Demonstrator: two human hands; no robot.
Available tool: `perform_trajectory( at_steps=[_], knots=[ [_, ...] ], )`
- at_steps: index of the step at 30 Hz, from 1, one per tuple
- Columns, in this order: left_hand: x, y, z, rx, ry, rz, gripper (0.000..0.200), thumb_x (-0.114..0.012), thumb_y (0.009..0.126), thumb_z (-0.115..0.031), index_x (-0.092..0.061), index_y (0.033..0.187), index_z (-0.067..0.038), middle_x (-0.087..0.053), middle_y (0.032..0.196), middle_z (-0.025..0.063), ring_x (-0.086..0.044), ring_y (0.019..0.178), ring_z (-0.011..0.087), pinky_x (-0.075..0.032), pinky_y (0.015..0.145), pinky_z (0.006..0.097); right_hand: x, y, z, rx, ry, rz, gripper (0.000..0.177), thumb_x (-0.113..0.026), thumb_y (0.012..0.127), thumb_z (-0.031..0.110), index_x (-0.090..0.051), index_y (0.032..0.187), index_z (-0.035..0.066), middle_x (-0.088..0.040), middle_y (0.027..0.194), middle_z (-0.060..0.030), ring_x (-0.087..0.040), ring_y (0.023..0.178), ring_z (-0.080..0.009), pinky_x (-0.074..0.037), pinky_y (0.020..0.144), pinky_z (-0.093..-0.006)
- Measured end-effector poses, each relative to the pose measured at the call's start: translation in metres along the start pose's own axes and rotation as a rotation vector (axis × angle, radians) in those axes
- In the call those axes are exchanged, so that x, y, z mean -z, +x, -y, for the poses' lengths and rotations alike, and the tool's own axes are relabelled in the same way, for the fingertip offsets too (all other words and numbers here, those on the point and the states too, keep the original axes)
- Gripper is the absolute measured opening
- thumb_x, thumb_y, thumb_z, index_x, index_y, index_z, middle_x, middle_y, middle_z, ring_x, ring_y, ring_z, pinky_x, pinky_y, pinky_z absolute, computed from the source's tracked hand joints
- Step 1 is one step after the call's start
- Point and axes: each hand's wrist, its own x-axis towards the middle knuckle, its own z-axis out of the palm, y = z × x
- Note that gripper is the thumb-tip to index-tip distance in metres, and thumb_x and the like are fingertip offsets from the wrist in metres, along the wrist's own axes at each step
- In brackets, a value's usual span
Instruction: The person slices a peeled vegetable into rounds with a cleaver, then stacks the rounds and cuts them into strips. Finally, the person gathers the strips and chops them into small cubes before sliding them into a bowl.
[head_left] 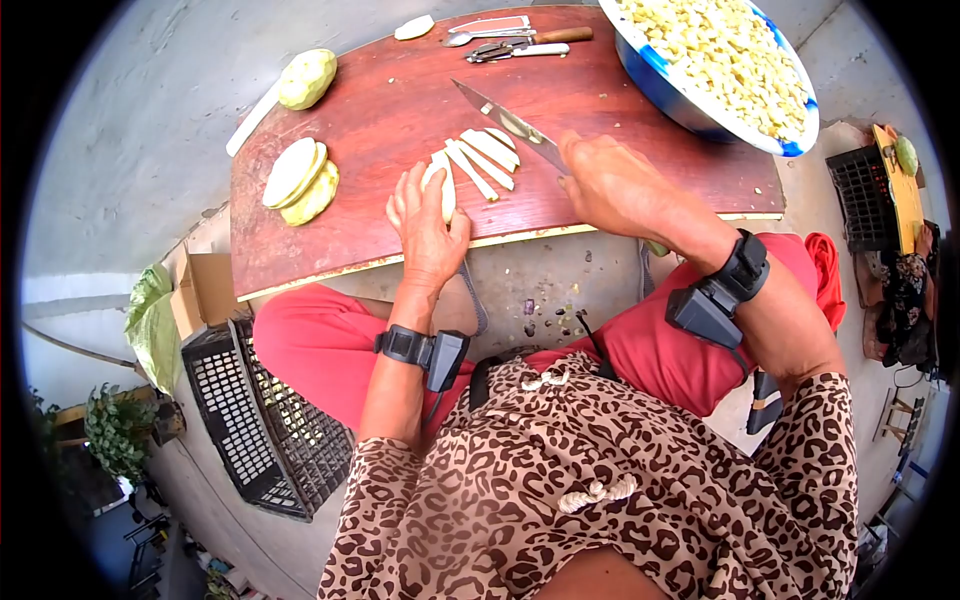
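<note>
My right hand [618, 185] grips a kitchen knife [508, 122], its blade pointing up and left over the wooden table, with pale smears on the metal. Under the fingers of my left hand [428, 228] lies a pale slice of peeled vegetable [447, 192], pressed down near the table's front edge. Several cut strips [480, 162] fan out between that slice and the blade. To the left rests a stack of wide slices [294, 172] on a rounder cut piece [314, 197]. A whole peeled vegetable [308, 79], pale green, sits farther back.
A blue-and-white basin [652, 75] heaped with small pale cubes [725, 60] stands at the table's [380, 120] back right. A peeler [500, 50], a wooden-handled tool [562, 35] and a spoon [462, 38] lie at the back. Black plastic crates [235, 420] are on the floor at left.
</note>
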Motion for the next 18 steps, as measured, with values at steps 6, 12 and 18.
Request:
perform_trajectory(
  at_steps=[6, 12, 18],
  knots=[
    [0.013, 0.006, 0.027, 0.038, 0.093, -0.041, 0.053, -0.057, 0.076, -0.009, -0.058, 0.13, -0.008, -0.042, 0.144, 0.0213, -0.033, 0.138, 0.0405, -0.018, 0.115, 0.0551, -0.007, 0.003, -0.008, 0.038, -0.012, -0.017, 0.022, -0.06, 0.088, 0.009, -0.051, 0.096, -0.01, -0.062, 0.081, -0.0354, -0.063, 0.082, -0.0518, -0.05, 0.071, -0.0558],
    [0.027, 0.019, 0.056, 0.078, 0.246, -0.071, 0.051, -0.056, 0.077, -0.005, -0.059, 0.128, -0.01, -0.044, 0.142, 0.0209, -0.036, 0.136, 0.0386, -0.019, 0.115, 0.0551, -0.009, 0.004, -0.012, 0.048, -0.013, -0.033, 0.021, -0.06, 0.088, 0.009, -0.051, 0.095, -0.01, -0.062, 0.08, -0.0355, -0.063, 0.082, -0.0517, -0.049, 0.071, -0.0563],
    [0.027, 0.025, 0.016, 0.084, 0.325, -0.114, 0.054, -0.062, 0.08, -0.013, -0.052, 0.131, -0.001, -0.046, 0.136, 0.0248, -0.038, 0.132, 0.0415, -0.024, 0.113, 0.0554, -0.016, 0.002, -0.017, 0.095, -0.021, -0.056, 0.017, -0.058, 0.085, 0.004, -0.051, 0.092, -0.01, -0.061, 0.075, -0.0353, -0.063, 0.075, -0.0516, -0.049, 0.067, -0.0565]
  ],
)
